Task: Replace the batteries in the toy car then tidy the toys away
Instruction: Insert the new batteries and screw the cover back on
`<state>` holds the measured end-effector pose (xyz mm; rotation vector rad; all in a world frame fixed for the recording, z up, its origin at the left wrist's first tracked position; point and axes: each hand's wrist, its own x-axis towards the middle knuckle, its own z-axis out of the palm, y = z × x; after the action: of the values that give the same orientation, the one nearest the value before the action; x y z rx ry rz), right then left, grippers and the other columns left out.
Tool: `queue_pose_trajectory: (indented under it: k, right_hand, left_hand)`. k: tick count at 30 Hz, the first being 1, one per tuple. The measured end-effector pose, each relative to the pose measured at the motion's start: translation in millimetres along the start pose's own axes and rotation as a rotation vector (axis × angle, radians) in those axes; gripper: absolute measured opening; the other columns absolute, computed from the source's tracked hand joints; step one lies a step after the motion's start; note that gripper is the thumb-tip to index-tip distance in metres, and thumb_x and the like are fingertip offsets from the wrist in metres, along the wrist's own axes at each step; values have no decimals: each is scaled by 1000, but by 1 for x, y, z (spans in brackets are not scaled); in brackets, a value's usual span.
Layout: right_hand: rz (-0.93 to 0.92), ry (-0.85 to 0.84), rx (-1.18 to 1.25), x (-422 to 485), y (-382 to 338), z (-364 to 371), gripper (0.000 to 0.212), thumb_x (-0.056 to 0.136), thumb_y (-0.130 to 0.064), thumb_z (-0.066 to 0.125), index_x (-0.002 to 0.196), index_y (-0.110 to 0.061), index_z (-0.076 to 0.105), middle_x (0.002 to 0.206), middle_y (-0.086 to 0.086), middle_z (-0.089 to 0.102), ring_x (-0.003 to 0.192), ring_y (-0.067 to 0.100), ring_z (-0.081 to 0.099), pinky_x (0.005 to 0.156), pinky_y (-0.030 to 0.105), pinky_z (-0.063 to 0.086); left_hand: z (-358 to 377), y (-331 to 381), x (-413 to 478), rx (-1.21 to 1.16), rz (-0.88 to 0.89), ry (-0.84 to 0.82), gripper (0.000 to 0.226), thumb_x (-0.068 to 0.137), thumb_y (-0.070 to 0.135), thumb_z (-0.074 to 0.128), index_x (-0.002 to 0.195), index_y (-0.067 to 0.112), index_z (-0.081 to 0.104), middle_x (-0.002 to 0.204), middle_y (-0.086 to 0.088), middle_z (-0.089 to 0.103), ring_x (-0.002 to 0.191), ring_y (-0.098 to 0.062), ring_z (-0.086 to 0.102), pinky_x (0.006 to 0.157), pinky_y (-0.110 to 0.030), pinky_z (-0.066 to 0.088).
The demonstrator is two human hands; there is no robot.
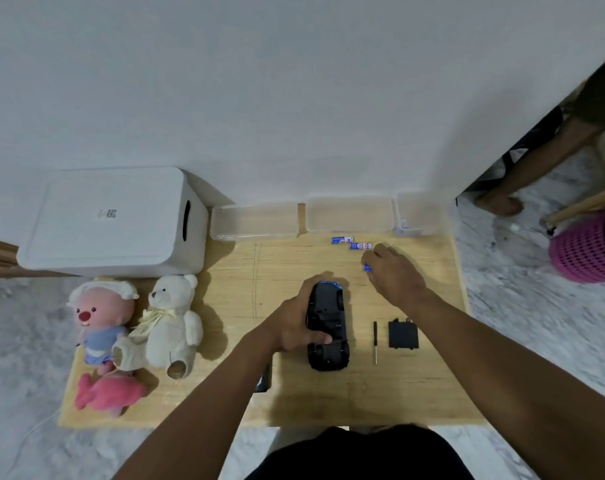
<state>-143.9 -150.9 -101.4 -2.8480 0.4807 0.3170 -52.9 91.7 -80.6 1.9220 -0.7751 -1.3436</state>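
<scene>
We work on a low wooden table (294,393) whose far edge meets the wall; bare wood lies open at 6 o'clock of the toy car (328,327). Our left hand (299,323) clamps the car, which lies belly-up mid-table. Our right hand (392,271) curls at 1 o'clock of it, pinching a small blue battery (367,268). Two more batteries (353,242) lie just beyond, near the clear containers (349,214) lining the wall. At 3 o'clock of the car sit a screwdriver (375,341) and the black cover (402,334). Plush toys (134,334) crowd the left edge below a white bin (114,223). A dark object under our left forearm is mostly hidden.
</scene>
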Motion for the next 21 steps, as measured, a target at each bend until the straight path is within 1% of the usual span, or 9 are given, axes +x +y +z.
queue_pose_trajectory:
  k: [3,5,8,10,12,15,17,19,21]
  right_hand:
    - [79,22,104,2,-6,-7,20,87,-5,57,107,-7,57,98,10,60,88,29,54,70,37,44]
    - [147,66,204,2,-14,-14,19,87,-1,52,103,-9,48,90,8,56,79,28,50,63,34,36]
    - [234,91,257,9,-22,-22,21,84,3,50,98,-11,42,90,8,53,73,29,52,57,33,36]
    - [236,79,132,13,-25,-25,20,88,-12,53,107,-11,47,96,7,55,69,28,55,56,32,38]
    - [195,40,-60,17,-28,-24,31,94,-22,52,123,-13,48,112,7,55,67,29,56,53,31,38]
    - [170,-5,-237,19,-27,-12,36,97,-19,57,132,-15,51,125,6,54,70,29,65,52,31,39]
    - [194,-15,-255,18,-26,-7,32,92,-17,68,122,-15,58,115,4,60,66,27,67,48,29,37]
    - [189,-1,-259,15,-26,-7,28,87,-17,73,111,-13,62,97,5,65,55,28,64,43,28,37]
    - [193,24,-142,13,-27,-7,26,92,-19,62,115,-9,56,86,7,65,55,32,58,46,30,39]
  left_hand:
    - [-2,4,1,-34,26,16,112,76,11,86,154,48,15,133,3,60,121,-16,61,107,-40,51]
    - [-5,7,3,7,51,32,115,73,19,87,154,49,10,136,-1,53,126,-21,53,109,-49,49]
    - [-12,10,4,60,4,21,129,68,27,89,153,58,-4,141,-8,41,132,-27,40,113,-49,42]
    - [-15,9,3,53,-1,24,128,69,25,88,152,60,-4,141,-7,41,132,-27,40,114,-53,40]
    - [-18,8,3,47,32,27,124,71,23,85,154,57,0,142,-3,45,133,-26,43,113,-55,42]
    - [-27,8,3,39,52,-5,123,80,9,82,158,49,-5,148,-2,46,134,-23,49,112,-50,46]
    - [-33,8,4,39,53,-17,123,85,2,78,159,48,-10,149,-2,48,131,-21,54,110,-45,49]
    - [-41,9,3,26,48,-15,122,88,0,74,157,53,-12,145,-2,53,124,-20,60,106,-41,52]
    - [-47,10,2,-15,27,-9,120,90,-1,71,157,53,-13,140,-5,58,119,-21,64,103,-37,53]
